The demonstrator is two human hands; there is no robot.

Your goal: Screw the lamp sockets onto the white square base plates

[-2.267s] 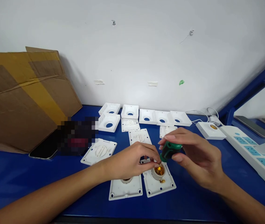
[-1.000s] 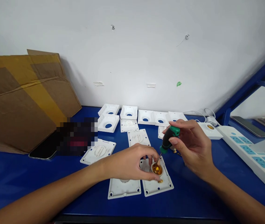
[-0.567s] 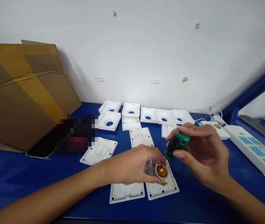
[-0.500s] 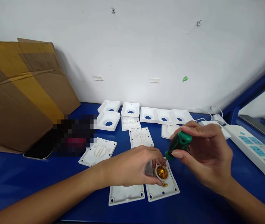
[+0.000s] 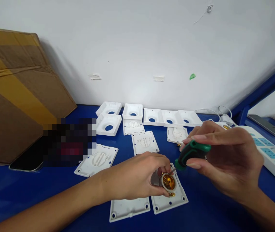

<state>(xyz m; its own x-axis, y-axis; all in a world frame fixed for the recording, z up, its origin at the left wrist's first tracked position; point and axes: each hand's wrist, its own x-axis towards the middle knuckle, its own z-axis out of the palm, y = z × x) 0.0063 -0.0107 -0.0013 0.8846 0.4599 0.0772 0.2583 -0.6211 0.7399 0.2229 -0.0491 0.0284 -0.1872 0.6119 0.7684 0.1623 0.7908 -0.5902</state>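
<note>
Between the thumb and fingers of my left hand (image 5: 139, 175) is a round lamp socket (image 5: 168, 183), white-rimmed with a brass-coloured inside, tilted over a white square plate (image 5: 170, 203). My right hand (image 5: 229, 158) grips a green and black screwdriver (image 5: 193, 153). Its thin shaft slants down to the left, and the tip reaches the socket's mouth near its upper rim; exactly what it touches is too small to tell. A small brass piece (image 5: 172, 194) shows just below the socket. Another white plate (image 5: 130, 207) lies partly under my left hand.
White box-shaped covers with round holes (image 5: 108, 125) line the wall. More white plates (image 5: 145, 142) lie on the blue table (image 5: 79, 199). A cardboard box (image 5: 18, 96) and a phone (image 5: 28, 158) stand left. A power strip (image 5: 270, 154) and cables are at right.
My right hand and the screwdriver have shifted right, with the handle tilted lower and more of the shaft showing. My left hand keeps its hold on the socket. The view has shifted slightly.
</note>
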